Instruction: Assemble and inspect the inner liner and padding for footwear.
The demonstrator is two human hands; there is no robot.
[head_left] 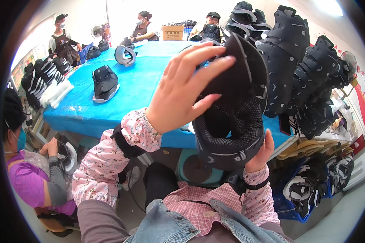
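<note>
I hold up a black boot upper [230,149] with a mesh lining and a grey-edged collar, above the near edge of the table. My right hand [260,157] grips it low on its right side; some of those fingers are hidden behind it. My left hand [186,81] is open, fingers spread, in front of the raised black flap at the top. Whether the left fingertips touch that flap, I cannot tell. On the table to the left stands another black upper [105,83] with a pale lower edge.
Blue sheeting covers the table [142,91]. Tall stacks of black uppers [286,60] rise at the right, beside a phone [284,124]. A blue crate [300,202] of uppers sits lower right. A seated co-worker [40,178] is close on my left; others stand beyond the table.
</note>
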